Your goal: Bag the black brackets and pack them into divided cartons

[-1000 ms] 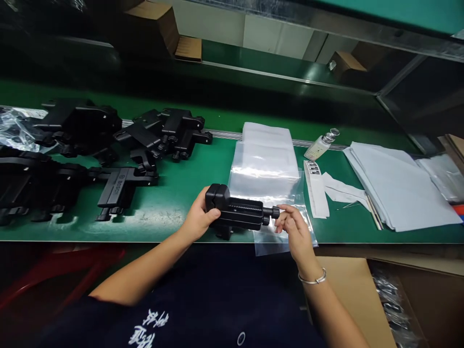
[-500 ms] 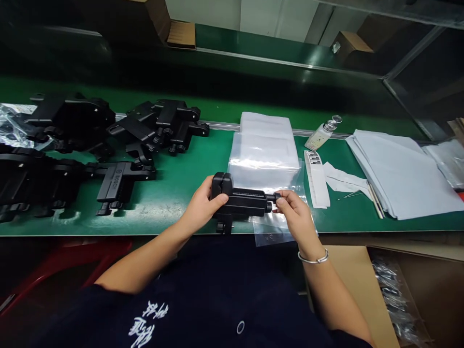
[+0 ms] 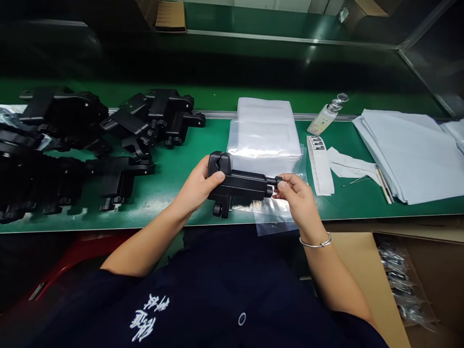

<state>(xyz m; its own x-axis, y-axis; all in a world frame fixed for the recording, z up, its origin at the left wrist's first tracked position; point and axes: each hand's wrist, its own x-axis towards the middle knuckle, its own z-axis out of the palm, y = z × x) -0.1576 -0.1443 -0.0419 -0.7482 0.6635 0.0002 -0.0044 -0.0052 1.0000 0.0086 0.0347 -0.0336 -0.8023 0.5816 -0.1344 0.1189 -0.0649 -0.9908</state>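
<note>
A black clamp-like bracket [image 3: 241, 185] is held in front of me, just above the bench's front edge. My left hand [image 3: 198, 186] wraps its left end, the thumb lying on top beside the rounded jaw. At the other end, my right hand [image 3: 296, 195] pinches the small knob [image 3: 278, 180] on the bracket's rod between thumb and fingers. Beneath and behind the bracket lies a stack of clear plastic bags [image 3: 266, 130], one of them hanging over the edge.
Several similar black brackets [image 3: 123, 179] crowd the left of the green bench. On the right are a pump bottle [image 3: 327, 116], a label strip [image 3: 319, 166], tweezers and pale sheets [image 3: 409, 150]. Below stands an open carton [image 3: 362, 270] with bagged items.
The camera view has shifted, so the bench items sit higher in the picture. Both hands keep their hold on the bracket, which is tilted slightly differently.
</note>
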